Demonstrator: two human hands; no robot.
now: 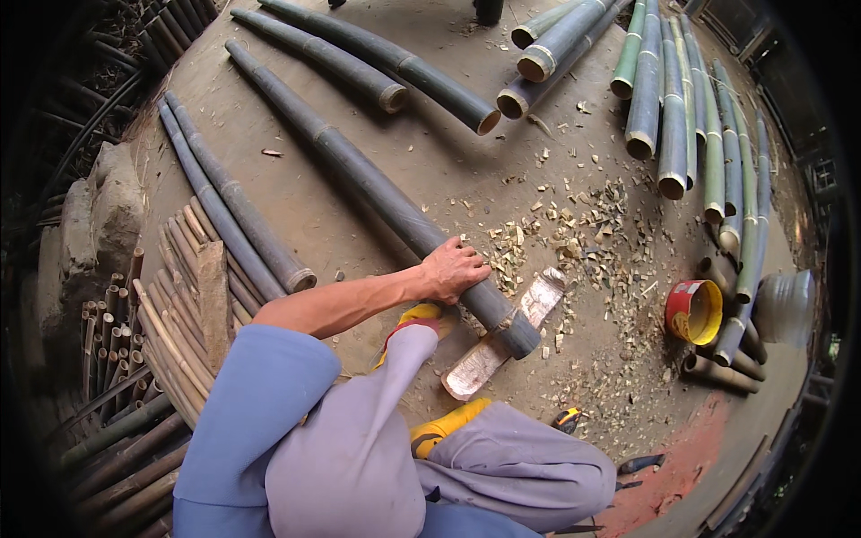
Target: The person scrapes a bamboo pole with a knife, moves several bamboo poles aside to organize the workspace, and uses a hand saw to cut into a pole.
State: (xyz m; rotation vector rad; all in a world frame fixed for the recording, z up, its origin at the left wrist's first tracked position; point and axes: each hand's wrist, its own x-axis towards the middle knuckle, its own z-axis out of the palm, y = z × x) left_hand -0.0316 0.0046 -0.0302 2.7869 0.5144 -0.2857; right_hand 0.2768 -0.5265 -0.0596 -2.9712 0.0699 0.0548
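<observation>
My left hand (455, 271) lies over a long dark bamboo pole (359, 184), its fingers curled round the upper side near the close end. That end rests across a pale, chopped wooden block (475, 366) on the ground. From there the pole runs away toward the far left. A yellow shoe (429, 314) is beside the pole, just under my left forearm. My right hand is out of the picture.
Wood chips (601, 224) litter the ground right of the pole. Bamboo poles (673, 134) lie at the far right, others (386, 63) at the back. A red and yellow bucket (693, 311) stands right; a tape measure (567, 419) lies near my knee. Thin canes (170, 332) are piled left.
</observation>
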